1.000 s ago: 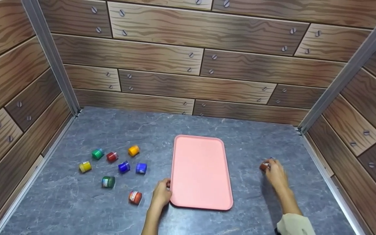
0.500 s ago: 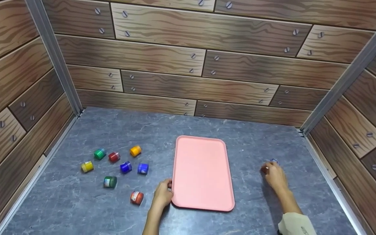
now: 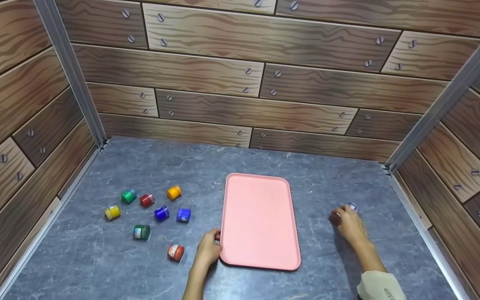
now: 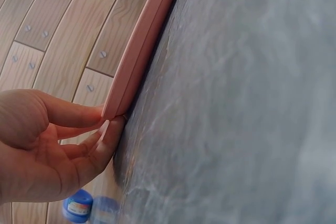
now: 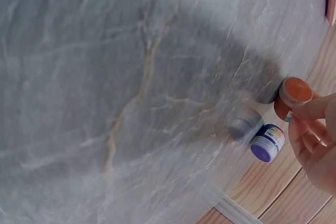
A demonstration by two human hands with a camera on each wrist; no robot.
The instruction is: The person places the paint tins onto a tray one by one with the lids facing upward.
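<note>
My left hand [image 3: 208, 248] pinches the front part of the left rim of a pink tray [image 3: 261, 221]. In the left wrist view the thumb lies on top of the tray's edge [image 4: 139, 51] and the fingers are under it. To the right of the tray, my right hand [image 3: 351, 225] grips a small brown paint jar [image 3: 335, 218] between thumb and fingers. The right wrist view shows this jar [image 5: 294, 94] with its orange-brown end toward the camera. Just beyond that hand lies a purple paint jar [image 5: 269, 142], mostly hidden by the fingers in the head view.
Left of the tray, several paint jars lie scattered: a yellow jar [image 3: 113, 212], a dark green jar [image 3: 141, 232], a red jar [image 3: 146, 200], an orange jar [image 3: 174, 192], and an orange-red jar [image 3: 176, 252] nearest my left hand. Wood-patterned walls [image 3: 206, 75] enclose the grey table.
My right hand has shifted slightly left and nearer with the brown paint jar, so more of the purple jar shows behind it. The left hand keeps its hold on the tray.
</note>
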